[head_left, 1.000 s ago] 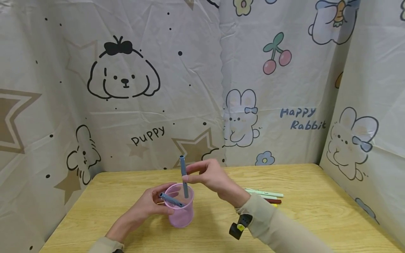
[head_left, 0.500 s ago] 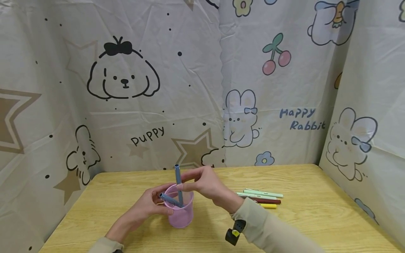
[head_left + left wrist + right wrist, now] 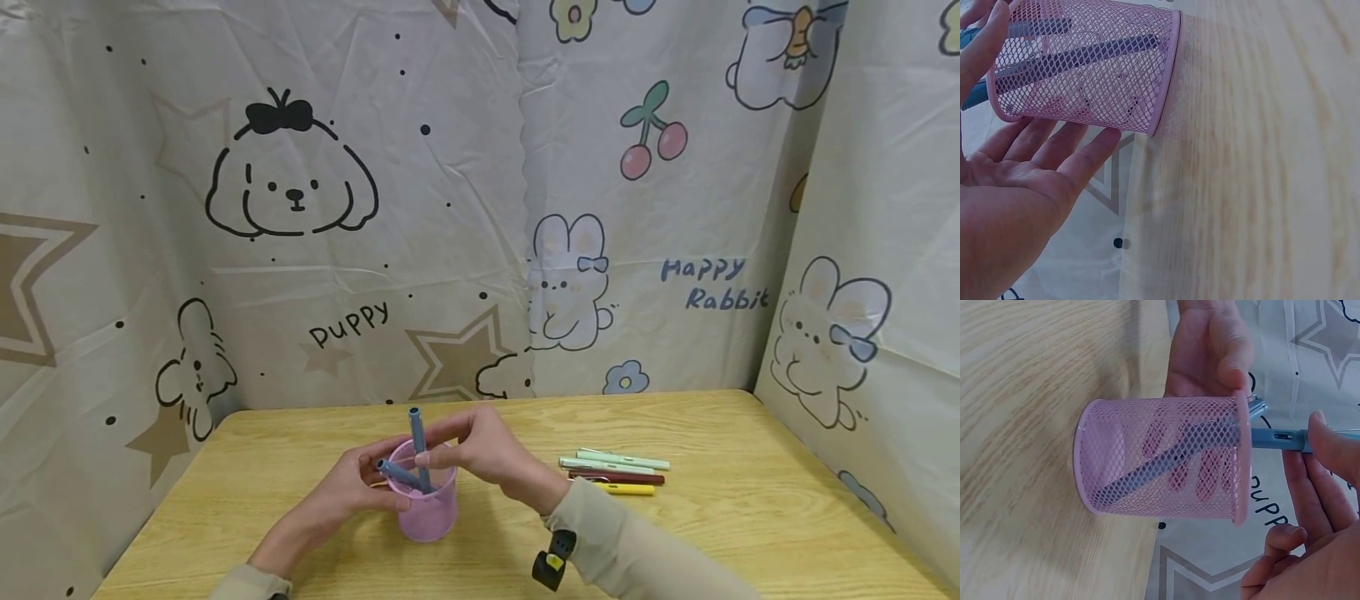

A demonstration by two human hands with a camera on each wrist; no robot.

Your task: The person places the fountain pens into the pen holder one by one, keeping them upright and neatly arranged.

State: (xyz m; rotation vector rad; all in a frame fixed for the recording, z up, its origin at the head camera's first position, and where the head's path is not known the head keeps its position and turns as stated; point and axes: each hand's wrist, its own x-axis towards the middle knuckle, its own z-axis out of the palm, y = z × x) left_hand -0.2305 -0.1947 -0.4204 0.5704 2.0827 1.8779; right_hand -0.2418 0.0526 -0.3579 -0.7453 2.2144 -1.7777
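Observation:
A pink mesh pen cup (image 3: 427,518) stands upright on the wooden table. My left hand (image 3: 348,483) holds it from the left, fingers along its far side and thumb near the rim. One blue pen (image 3: 397,474) leans inside the cup, its upper end sticking out to the left. My right hand (image 3: 487,450) pinches a second blue pen (image 3: 417,427) between thumb and fingers, its lower part inside the cup. In the right wrist view this held pen (image 3: 1266,437) crosses the rim, and the leaning pen (image 3: 1141,475) shows through the mesh down to the cup's bottom.
Right of the cup several pens lie side by side on the table: light green pens (image 3: 622,459), a dark red pen (image 3: 630,479) and a yellow pen (image 3: 630,490). Behind the table (image 3: 735,533) hangs a patterned cloth (image 3: 450,275).
My right hand has moved down and slightly left, lowering the held blue pen deeper into the cup. My left hand and the cup have stayed in place.

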